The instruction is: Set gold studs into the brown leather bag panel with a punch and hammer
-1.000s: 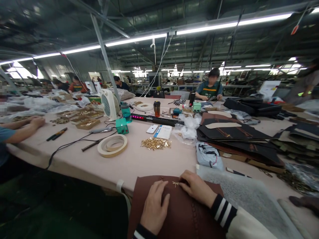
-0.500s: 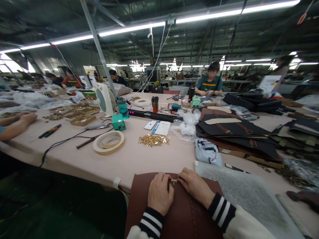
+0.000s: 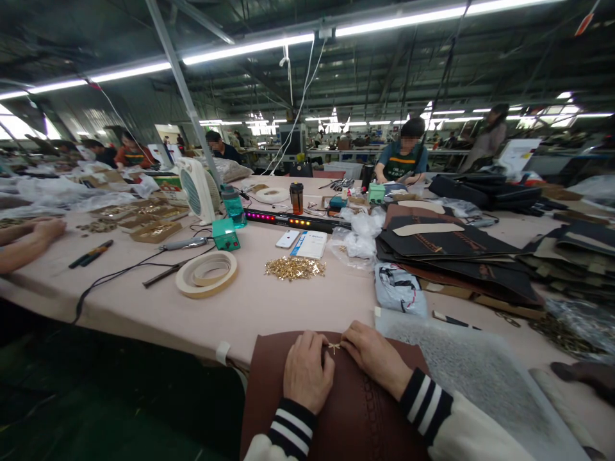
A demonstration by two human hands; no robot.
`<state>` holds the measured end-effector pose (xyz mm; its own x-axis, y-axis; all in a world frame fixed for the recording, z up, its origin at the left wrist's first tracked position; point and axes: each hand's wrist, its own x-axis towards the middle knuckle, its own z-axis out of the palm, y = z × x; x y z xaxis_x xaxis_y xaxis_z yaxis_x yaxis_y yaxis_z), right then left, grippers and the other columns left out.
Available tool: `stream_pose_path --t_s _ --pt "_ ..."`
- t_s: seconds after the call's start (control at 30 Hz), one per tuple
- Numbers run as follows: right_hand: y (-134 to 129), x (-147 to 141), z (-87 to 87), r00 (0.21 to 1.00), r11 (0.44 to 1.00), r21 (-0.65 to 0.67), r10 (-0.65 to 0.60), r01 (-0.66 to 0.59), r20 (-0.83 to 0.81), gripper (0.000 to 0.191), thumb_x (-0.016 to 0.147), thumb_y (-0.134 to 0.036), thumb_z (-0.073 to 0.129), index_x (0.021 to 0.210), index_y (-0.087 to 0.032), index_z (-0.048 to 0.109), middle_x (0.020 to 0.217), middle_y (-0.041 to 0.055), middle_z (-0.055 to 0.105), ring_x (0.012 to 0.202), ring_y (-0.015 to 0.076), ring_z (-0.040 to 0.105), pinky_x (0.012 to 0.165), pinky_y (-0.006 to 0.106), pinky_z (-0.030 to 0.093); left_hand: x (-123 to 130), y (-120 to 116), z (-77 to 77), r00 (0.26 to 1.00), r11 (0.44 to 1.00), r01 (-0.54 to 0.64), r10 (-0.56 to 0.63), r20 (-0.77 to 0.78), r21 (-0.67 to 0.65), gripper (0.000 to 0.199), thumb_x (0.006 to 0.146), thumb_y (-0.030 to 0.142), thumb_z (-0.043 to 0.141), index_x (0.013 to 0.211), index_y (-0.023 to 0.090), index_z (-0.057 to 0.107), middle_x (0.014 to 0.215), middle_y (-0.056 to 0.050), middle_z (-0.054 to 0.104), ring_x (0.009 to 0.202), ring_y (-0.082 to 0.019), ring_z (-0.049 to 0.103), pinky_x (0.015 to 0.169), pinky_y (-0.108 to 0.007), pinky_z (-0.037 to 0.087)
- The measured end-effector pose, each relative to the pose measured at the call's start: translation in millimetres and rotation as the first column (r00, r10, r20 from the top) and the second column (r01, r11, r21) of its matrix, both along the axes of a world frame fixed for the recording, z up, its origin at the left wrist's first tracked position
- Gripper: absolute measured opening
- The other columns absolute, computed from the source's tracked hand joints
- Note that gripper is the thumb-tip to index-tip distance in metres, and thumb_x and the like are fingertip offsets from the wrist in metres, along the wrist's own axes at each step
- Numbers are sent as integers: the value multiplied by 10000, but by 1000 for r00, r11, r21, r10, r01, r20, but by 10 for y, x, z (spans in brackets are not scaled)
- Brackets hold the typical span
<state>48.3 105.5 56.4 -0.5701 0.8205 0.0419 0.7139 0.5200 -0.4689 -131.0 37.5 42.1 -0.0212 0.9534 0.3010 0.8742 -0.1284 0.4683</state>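
Note:
A brown leather panel (image 3: pixel 350 410) with a line of stitching lies at the table's front edge. Near its top edge is a small pale cord bow (image 3: pixel 334 346), between my two hands. My left hand (image 3: pixel 308 371) rests on the panel, its thumb and fingers closed on the bow's left end. From the right, my right hand (image 3: pixel 376 355) pinches the bow's other end with its fingertips. Beyond them on the table is a pile of small gold metal pieces (image 3: pixel 295 268).
Rolls of tape (image 3: pixel 206 274), a green box (image 3: pixel 225 235) and a fan (image 3: pixel 196 191) stand left. Dark leather panels (image 3: pixel 432 237) are stacked right, near a plastic-wrapped bundle (image 3: pixel 400 289). Another person's hands (image 3: pixel 43 232) rest at far left; a person (image 3: pixel 403 153) sits opposite.
The view has shifted slightly. My hands hold nearly the same pose at the bow. More coloured lights show on the black bar, and a standing person is now clearer at back right.

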Motion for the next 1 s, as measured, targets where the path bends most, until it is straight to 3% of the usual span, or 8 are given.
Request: stream_pose_path --t_s 0.33,0.43,0.57,0.7,0.87,1.0 --pt "13 15 -8 999 1000 -10 2 -2 -49 198 1022 -232 495 973 -202 685 1001 73 643 966 209 637 902 324 482 -9 4 -48 1000 1000 3 -4 20 27 188 885 133 512 995 231 628 1023 -64 626 978 -253 595 890 -400 477" --pt "4 33 14 996 1000 -2 3 -3 -90 167 994 -215 513 965 -204 677 985 66 638 945 206 629 886 322 487 -55 11 -93 991 999 9 -14 130 39 336 860 136 520 1172 220 613 1078 -81 638 1004 -252 615 918 -411 504" --pt "8 63 28 978 1000 12 -13 15 -208 203 936 -118 481 982 -202 661 988 61 644 941 203 616 890 333 478 -192 60 -128 916 1000 -8 3 401 10 508 835 179 530 1343 200 540 1099 -76 656 836 -186 649 845 -375 563" --pt "20 83 22 960 999 14 -40 46 -276 265 869 -56 468 997 -204 646 996 50 647 955 200 610 894 336 464 -521 168 -126 813 996 -79 89 575 -42 472 894 346 542 1332 170 548 1148 -102 673 848 -180 690 798 -348 599" --pt "-9 86 43 950 998 18 -57 65 -307 353 799 -40 494 1073 -206 640 993 49 629 904 198 599 841 328 470 -1150 373 -159 859 961 -274 259 441 -30 484 867 421 516 1249 140 611 1144 -126 694 954 -233 702 900 -409 593" --pt "-37 82 79 948 998 -3 -58 60 -312 380 787 -78 548 1133 -213 624 1071 64 623 948 208 604 879 337 485 -1507 509 -206 889 957 -288 283 358 -42 400 840 394 505 1120 162 673 1047 -97 721 917 -238 707 908 -418 582"
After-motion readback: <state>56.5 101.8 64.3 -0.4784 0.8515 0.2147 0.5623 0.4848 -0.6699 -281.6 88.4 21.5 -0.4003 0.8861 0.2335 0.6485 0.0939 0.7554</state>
